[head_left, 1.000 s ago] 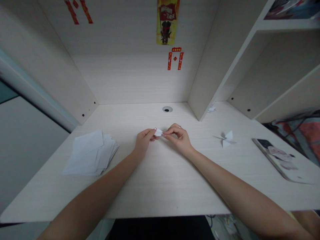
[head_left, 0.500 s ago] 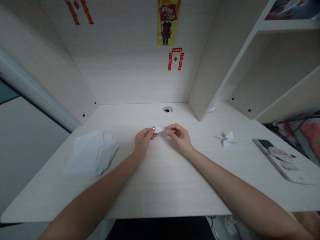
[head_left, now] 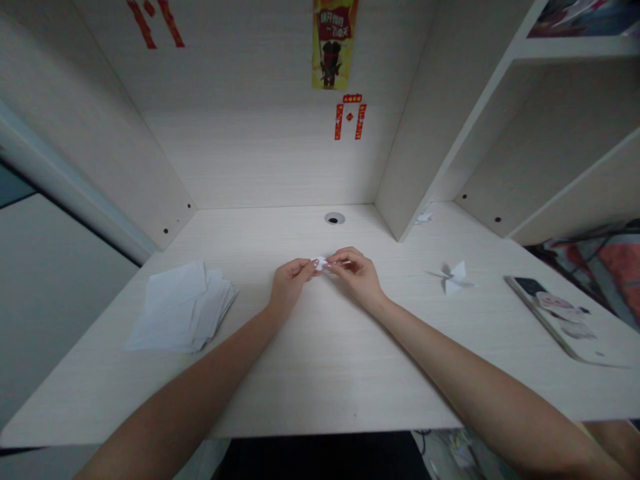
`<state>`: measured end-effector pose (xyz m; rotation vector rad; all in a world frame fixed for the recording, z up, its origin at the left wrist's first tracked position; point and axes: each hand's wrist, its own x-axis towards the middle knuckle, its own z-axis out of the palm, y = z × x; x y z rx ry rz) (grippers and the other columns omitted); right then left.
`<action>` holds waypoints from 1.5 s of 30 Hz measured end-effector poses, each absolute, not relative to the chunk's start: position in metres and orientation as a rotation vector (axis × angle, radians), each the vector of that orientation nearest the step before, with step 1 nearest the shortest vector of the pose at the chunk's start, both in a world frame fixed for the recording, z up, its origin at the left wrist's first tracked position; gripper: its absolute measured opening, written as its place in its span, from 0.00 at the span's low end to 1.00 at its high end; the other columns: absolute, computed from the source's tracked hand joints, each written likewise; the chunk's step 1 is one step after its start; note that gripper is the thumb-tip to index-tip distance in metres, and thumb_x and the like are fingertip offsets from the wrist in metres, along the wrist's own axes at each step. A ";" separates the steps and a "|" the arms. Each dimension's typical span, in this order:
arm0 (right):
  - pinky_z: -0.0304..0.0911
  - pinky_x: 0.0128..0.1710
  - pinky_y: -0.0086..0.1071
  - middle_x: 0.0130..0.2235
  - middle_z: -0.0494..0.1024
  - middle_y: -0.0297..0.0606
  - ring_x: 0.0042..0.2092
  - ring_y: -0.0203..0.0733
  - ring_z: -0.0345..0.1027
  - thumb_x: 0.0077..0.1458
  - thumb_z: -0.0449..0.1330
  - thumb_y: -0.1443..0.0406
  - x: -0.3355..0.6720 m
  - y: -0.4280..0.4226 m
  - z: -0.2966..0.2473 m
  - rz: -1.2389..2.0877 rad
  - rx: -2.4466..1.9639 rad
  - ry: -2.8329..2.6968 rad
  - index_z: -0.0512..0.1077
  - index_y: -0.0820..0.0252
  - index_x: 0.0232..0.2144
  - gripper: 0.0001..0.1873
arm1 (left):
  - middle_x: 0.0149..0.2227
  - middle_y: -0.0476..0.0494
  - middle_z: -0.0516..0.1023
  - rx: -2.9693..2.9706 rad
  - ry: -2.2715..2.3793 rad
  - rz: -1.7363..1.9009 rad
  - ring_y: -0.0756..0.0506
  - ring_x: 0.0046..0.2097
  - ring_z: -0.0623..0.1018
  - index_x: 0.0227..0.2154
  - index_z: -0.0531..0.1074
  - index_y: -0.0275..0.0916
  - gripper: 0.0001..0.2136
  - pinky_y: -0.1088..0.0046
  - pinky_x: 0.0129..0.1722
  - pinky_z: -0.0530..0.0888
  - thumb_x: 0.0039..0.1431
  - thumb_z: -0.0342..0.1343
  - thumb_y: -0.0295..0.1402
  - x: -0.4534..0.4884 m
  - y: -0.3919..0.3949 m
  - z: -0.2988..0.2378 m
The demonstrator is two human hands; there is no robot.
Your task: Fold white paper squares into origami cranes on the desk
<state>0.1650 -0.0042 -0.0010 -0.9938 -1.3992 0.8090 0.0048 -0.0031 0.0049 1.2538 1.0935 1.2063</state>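
Between my two hands is a small folded piece of white paper (head_left: 320,263), held just above the desk near its middle. My left hand (head_left: 291,283) is closed, pinching the paper's left end between thumb and fingers. From the other side, my right hand (head_left: 357,275) pinches the right end, thumb and fingertips together. The fingers cover much of the paper, so its exact folds cannot be made out. A folded white paper crane (head_left: 454,277) stands on the desk to the right of my right hand.
A stack of white paper sheets (head_left: 175,303) lies left of my left forearm. At the right is a phone (head_left: 563,320) in a decorated case. A cable hole (head_left: 335,219) sits near the back wall. An upright divider (head_left: 425,133) rises behind the crane.
My hands have come closer together on the paper, and less of it shows between the fingertips. The stack, the crane and the phone stay where they were.
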 end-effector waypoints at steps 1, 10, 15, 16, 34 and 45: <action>0.62 0.31 0.30 0.32 0.73 0.37 0.32 0.37 0.66 0.44 0.66 0.58 0.165 -0.004 -0.001 0.831 -1.008 -1.380 0.75 0.58 0.27 0.09 | 0.28 0.46 0.79 1.253 1.087 1.195 0.48 0.33 0.77 0.28 0.77 0.36 0.12 0.74 0.36 0.69 0.46 0.62 0.41 0.005 -0.003 0.004; 0.62 0.31 0.31 0.25 0.74 0.33 0.28 0.36 0.66 0.42 0.67 0.60 0.163 -0.002 -0.004 0.997 -0.989 -1.240 0.74 0.58 0.30 0.12 | 0.28 0.47 0.79 1.334 1.172 1.170 0.49 0.30 0.76 0.26 0.76 0.37 0.09 0.75 0.33 0.70 0.43 0.64 0.37 0.005 -0.003 0.001; 0.63 0.33 0.32 0.26 0.74 0.33 0.29 0.36 0.67 0.42 0.67 0.61 0.163 -0.001 -0.004 0.998 -0.970 -1.238 0.74 0.58 0.32 0.12 | 0.28 0.46 0.79 1.380 1.158 1.209 0.48 0.31 0.77 0.27 0.76 0.37 0.10 0.74 0.34 0.71 0.43 0.64 0.38 0.004 -0.003 0.000; 0.63 0.33 0.32 0.27 0.74 0.33 0.29 0.36 0.67 0.42 0.67 0.61 0.163 -0.002 -0.004 1.001 -0.966 -1.237 0.74 0.58 0.32 0.12 | 0.28 0.45 0.79 1.364 1.140 1.204 0.48 0.32 0.77 0.27 0.76 0.36 0.11 0.74 0.35 0.71 0.43 0.64 0.39 0.003 -0.003 -0.001; 0.65 0.35 0.33 0.32 0.77 0.38 0.33 0.39 0.69 0.43 0.66 0.57 0.159 -0.004 -0.008 0.904 -0.985 -1.412 0.76 0.58 0.29 0.12 | 0.27 0.46 0.80 1.179 1.038 1.165 0.47 0.30 0.78 0.39 0.71 0.37 0.21 0.70 0.37 0.72 0.43 0.64 0.41 0.004 0.000 0.005; 0.63 0.35 0.34 0.31 0.78 0.37 0.34 0.41 0.70 0.49 0.63 0.58 0.159 -0.013 0.002 0.727 -1.025 -1.482 0.77 0.56 0.28 0.08 | 0.31 0.44 0.79 1.288 1.046 1.173 0.47 0.34 0.77 0.29 0.73 0.36 0.10 0.72 0.37 0.71 0.45 0.61 0.38 0.005 -0.003 0.006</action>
